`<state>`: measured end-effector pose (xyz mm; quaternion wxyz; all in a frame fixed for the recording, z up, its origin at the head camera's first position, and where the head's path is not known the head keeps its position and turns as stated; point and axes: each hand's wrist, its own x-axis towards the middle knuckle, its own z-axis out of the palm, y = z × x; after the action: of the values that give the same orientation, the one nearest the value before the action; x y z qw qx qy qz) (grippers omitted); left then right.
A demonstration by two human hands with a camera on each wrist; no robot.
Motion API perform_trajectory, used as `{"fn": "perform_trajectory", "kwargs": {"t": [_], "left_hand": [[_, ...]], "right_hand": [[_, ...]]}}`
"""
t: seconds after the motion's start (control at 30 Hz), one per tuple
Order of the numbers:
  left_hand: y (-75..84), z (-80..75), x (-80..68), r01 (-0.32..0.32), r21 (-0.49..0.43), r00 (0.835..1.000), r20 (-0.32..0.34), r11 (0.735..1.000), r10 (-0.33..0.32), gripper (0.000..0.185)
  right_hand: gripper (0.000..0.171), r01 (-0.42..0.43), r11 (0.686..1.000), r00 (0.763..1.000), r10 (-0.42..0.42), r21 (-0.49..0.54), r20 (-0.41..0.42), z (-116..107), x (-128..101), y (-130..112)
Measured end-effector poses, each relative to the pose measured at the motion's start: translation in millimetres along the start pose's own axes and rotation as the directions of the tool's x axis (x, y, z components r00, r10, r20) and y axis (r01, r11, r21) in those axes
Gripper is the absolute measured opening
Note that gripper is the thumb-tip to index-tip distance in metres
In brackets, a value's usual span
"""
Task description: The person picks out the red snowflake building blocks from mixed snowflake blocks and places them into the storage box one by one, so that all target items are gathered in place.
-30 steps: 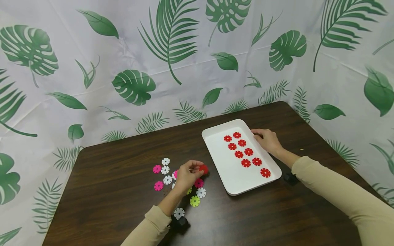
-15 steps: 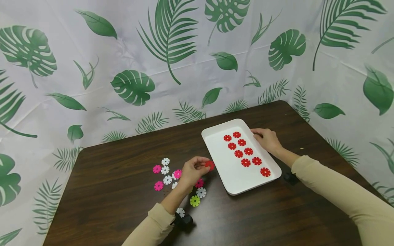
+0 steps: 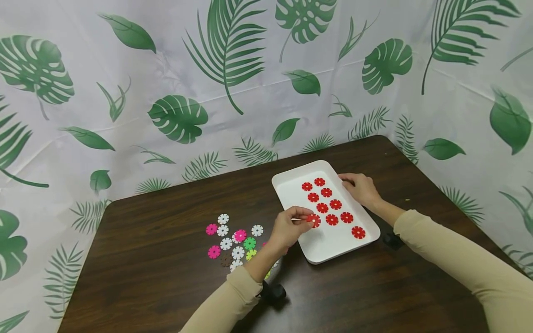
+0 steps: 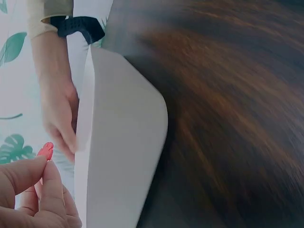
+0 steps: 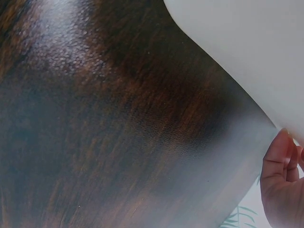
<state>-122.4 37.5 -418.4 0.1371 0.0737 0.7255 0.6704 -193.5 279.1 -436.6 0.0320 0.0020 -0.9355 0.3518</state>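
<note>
Between thumb and fingertips, my left hand (image 3: 287, 229) pinches a red notched disc (image 3: 315, 221) over the left part of the white tray (image 3: 310, 249). That disc shows edge-on as a small red piece (image 4: 46, 151) in the left wrist view. My right hand (image 3: 361, 189) holds the tray's right rim. In the right wrist view, the right hand (image 5: 283, 183) is at the tray's edge (image 5: 237, 61), part of it cut off by the frame. Several red discs (image 3: 335, 204) lie flat in the tray, mostly in two slanting rows.
Left of the tray, a loose group of white discs (image 3: 226, 243), pink discs (image 3: 213, 252), a green disc (image 3: 250, 243) and others lies on the dark wooden table (image 3: 158, 259). My left forearm partly covers it. A leaf-print cloth (image 3: 250, 125) hangs behind the table.
My left hand has moved right with the red disc, from above the loose discs to over the tray. My right hand and the tray have stayed in place.
</note>
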Motion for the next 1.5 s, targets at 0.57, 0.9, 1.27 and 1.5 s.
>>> {"fn": "perform_trajectory", "kwargs": {"t": [0.57, 0.9, 1.27, 1.5], "left_hand": [[-11.7, 49.4, 14.0, 0.074, 0.104, 0.995, 0.06, 0.992, -0.081, 0.019], [-19.6, 61.7, 18.1, 0.055, 0.225, 0.996, 0.049, 0.973, -0.068, 0.017], [-18.7, 66.9, 19.1, 0.035, 0.301, 0.995, 0.081, 0.953, -0.062, 0.016], [-20.7, 68.0, 21.2, 0.004, 0.343, 0.995, 0.09, 0.939, -0.036, 0.015]], "right_hand": [[0.033, 0.015, 1.0, 1.0, -0.015, 0.005, -0.007, -0.7, 1.5, 2.9], [0.032, 0.021, 1.0, 1.0, -0.021, 0.003, -0.016, -1.0, 1.5, 1.7], [0.032, 0.019, 1.0, 1.0, -0.019, 0.006, -0.015, -1.2, 2.0, 1.4], [0.033, 0.02, 1.0, 1.0, -0.02, 0.011, -0.012, -2.0, 1.3, 1.2]]}}
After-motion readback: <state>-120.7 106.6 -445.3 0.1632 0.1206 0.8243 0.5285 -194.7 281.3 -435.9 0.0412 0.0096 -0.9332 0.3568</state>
